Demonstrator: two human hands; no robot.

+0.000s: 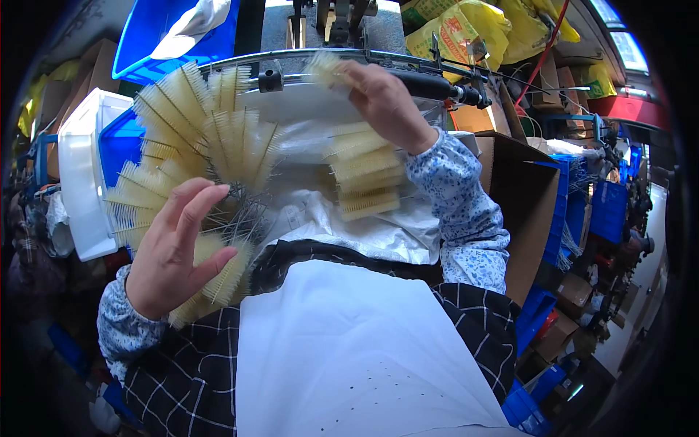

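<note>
My right hand (389, 105) is raised at the machine's metal rod, its fingers closed on a pale yellow bristle brush (326, 69), slightly blurred. Over the pile on the left hovers my left hand (178, 244), thumb and fingers apart with nothing between them. Beneath and around it, many bristle brushes (175, 116) fan out in a ring, their thin wire stems (244, 215) crossing at the middle. A smaller stack of similar brushes (368, 178) lies below my right wrist on a whitish plastic sheet (349, 237).
Across the far side runs a metal rod (291, 80) with a black cylinder (422, 85). A blue bin (135, 54) and a white tub (84, 175) stand left. To the right is an open cardboard box (520, 200). Yellow bags (466, 36) sit behind. White cloth (349, 349) covers my lap.
</note>
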